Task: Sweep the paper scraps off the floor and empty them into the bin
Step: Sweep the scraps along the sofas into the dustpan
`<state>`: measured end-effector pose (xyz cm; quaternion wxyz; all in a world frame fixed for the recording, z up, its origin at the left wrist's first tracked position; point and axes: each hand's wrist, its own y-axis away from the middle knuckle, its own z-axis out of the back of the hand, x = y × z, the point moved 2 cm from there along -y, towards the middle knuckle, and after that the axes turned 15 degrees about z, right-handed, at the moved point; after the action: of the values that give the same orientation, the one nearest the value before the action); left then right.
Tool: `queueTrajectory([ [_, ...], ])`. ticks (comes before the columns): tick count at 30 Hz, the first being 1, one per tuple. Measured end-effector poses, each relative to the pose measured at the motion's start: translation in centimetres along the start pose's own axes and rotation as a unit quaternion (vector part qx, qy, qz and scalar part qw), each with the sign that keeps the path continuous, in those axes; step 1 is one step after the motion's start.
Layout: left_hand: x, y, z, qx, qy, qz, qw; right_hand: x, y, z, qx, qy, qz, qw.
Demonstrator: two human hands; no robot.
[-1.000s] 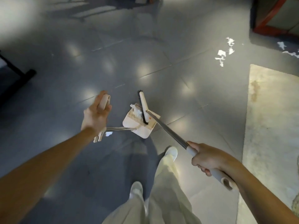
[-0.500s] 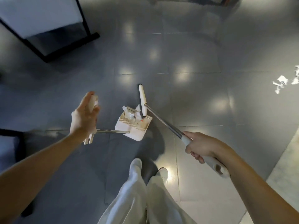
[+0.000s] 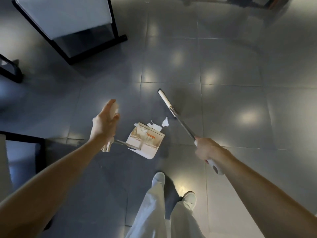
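Left hand [image 3: 104,124] covers the dustpan [image 3: 145,143] handle's top; broom [image 3: 181,120] bristles barely show.

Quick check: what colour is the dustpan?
Cream dustpan, with a small orange mark inside; the head view shows it best.

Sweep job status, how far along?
Done: some paper scraps sit in the dustpan. In hand: the left hand grips the dustpan handle and the right hand grips the broom, whose head is clear of the pan. Left: a few loose scraps at the pan's open edge look to be outside it. No bin is in view, so emptying is not yet done.
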<state>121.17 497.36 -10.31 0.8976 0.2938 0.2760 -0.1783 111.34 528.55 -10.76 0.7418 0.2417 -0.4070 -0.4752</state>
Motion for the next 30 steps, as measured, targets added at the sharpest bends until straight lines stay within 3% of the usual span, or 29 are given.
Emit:
queueTrajectory([
  [3, -1.6, -2.2, 0.1, 0.016, 0.001, -0.003, 1.0, 2.1, -1.1, -0.9, 0.055, 0.0, 0.0, 0.998],
  [6, -2.9, -2.9, -0.2, 0.043, -0.002, -0.022, 0.999, 2.9, -0.5, -2.0, 0.098, -0.111, -0.017, 0.989],
  [8, -3.7, -3.2, -0.6, 0.064, 0.002, -0.026, 0.998, 2.4, 0.5, -1.3, 0.096, -0.198, -0.033, 0.975],
  [11, -5.3, -3.3, -1.1, 0.081, -0.015, -0.045, 0.996, 1.2, 2.2, 1.1, 0.084, -0.236, -0.029, 0.968],
  [19, -14.7, -2.5, -6.1, 0.106, -0.051, -0.146, 0.982, -3.5, 5.7, 7.8, 0.011, -0.223, -0.022, 0.974],
  [30, -35.9, 1.8, -22.0, 0.138, -0.025, -0.252, 0.957, -21.7, 7.7, 22.1, -0.121, -0.306, -0.052, 0.943],
])
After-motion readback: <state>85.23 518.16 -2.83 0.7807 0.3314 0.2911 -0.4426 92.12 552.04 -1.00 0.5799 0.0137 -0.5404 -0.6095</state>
